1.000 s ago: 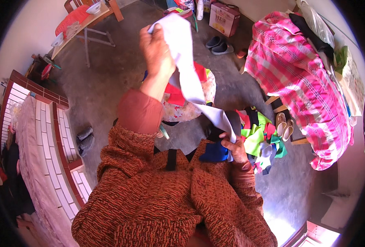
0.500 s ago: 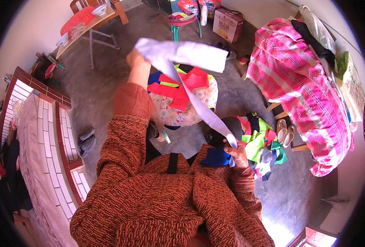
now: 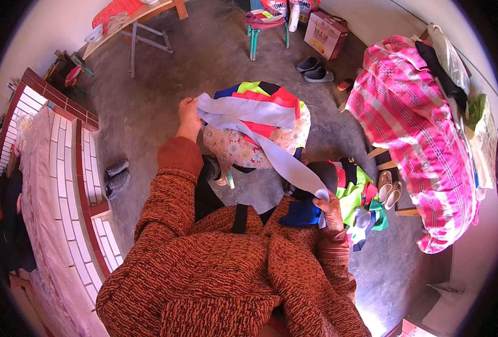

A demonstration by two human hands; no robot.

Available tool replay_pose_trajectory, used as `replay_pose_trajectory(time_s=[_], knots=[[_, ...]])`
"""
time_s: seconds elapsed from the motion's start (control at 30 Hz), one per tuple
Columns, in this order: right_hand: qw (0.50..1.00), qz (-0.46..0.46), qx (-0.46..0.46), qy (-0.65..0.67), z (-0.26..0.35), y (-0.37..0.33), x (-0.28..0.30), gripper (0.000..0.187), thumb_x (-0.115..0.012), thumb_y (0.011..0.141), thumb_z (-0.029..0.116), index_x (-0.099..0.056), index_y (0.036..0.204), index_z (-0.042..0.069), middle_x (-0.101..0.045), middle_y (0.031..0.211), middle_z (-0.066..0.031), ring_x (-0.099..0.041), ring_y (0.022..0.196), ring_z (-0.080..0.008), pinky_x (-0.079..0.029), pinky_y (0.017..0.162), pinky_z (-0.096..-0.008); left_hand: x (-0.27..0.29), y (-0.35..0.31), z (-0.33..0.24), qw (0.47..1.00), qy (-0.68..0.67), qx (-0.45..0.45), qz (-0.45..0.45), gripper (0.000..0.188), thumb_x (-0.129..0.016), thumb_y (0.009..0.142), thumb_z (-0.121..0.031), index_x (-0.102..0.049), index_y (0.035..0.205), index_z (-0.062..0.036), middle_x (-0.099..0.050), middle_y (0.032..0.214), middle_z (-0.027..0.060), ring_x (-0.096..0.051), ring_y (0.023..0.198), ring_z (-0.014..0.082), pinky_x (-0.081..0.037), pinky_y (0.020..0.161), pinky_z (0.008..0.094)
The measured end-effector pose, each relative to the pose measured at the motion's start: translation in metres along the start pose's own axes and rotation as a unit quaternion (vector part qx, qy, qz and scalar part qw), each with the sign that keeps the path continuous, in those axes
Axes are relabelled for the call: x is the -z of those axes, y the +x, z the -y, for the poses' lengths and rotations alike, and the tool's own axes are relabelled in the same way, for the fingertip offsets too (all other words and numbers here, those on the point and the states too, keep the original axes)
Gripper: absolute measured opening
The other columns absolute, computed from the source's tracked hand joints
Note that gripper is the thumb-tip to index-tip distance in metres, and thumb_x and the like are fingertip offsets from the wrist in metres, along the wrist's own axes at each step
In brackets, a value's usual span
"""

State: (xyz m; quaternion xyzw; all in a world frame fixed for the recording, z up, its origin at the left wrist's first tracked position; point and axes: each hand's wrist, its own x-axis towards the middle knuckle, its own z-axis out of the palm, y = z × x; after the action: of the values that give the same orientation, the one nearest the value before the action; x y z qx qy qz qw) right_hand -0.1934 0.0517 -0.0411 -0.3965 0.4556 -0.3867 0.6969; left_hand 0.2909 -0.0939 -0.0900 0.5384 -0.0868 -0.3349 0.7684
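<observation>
A long pale lavender fabric strip (image 3: 280, 154) runs between my two hands. My left hand (image 3: 189, 115) pinches it where it folds, over the left side of a stool with a floral cover (image 3: 232, 149). From there one free end stretches right across the stool top. My right hand (image 3: 330, 209) grips the other end near my lap. A blue cloth piece (image 3: 301, 214) lies on my lap beside that hand. On the stool, partly hidden under the strip, are red cloth (image 3: 290, 98), neon-yellow, blue and black pieces.
A heap of coloured scraps (image 3: 353, 199) lies right of my legs, near beige shoes (image 3: 389, 188). A pink plaid cloth (image 3: 406, 140) covers furniture on the right. Dark slippers (image 3: 315, 70), a carton (image 3: 326, 35) and a green-legged stool (image 3: 254, 39) stand farther back. A table (image 3: 131, 22) is far left.
My left hand has come down with the strip, whose free end now lies lower, over the stool top. My right hand keeps its grip, shifted slightly. The view has tilted a little downward.
</observation>
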Motion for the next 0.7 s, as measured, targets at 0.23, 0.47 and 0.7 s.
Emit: replay_pose_trajectory(time_s=[0.23, 0.47, 0.7], knots=[[0.999, -0.016, 0.017, 0.030, -0.001, 0.002, -0.003, 0.033, -0.065, 0.079, 0.013, -0.059, 0.108, 0.000, -0.060, 0.093, 0.0017, -0.052, 0.083, -0.0078, -0.040, 0.078, -0.0208, -0.033, -0.110, -0.016, 0.869, 0.289, -0.375, 0.142, 0.032, -0.062, 0.077, -0.001, -0.055, 0.108, -0.0036, -0.060, 0.106, 0.0104, -0.056, 0.102, 0.0233, -0.042, 0.090, 0.0331], [0.998, -0.025, 0.013, 0.064, -0.002, 0.000, -0.003, 0.033, -0.066, 0.078, 0.015, -0.060, 0.107, 0.001, -0.061, 0.096, 0.0003, -0.054, 0.085, -0.0089, -0.041, 0.079, -0.0212, -0.048, -0.202, -0.006, 0.666, 0.437, -0.463, 0.390, 0.040, -0.059, 0.070, 0.003, -0.056, 0.107, -0.0089, -0.057, 0.112, 0.0103, -0.049, 0.114, 0.0296, -0.035, 0.098, 0.0416], [0.977, -0.006, 0.003, 0.214, 0.016, -0.004, -0.009, 0.035, -0.066, 0.079, 0.018, -0.058, 0.109, 0.001, -0.062, 0.096, -0.0029, -0.058, 0.086, -0.0123, -0.044, 0.080, -0.0236, -0.048, -0.195, 0.004, 0.675, 0.421, -0.479, 0.371, 0.040, -0.060, 0.068, 0.003, -0.056, 0.106, -0.0085, -0.057, 0.111, 0.0115, -0.050, 0.111, 0.0320, -0.036, 0.094, 0.0432]])
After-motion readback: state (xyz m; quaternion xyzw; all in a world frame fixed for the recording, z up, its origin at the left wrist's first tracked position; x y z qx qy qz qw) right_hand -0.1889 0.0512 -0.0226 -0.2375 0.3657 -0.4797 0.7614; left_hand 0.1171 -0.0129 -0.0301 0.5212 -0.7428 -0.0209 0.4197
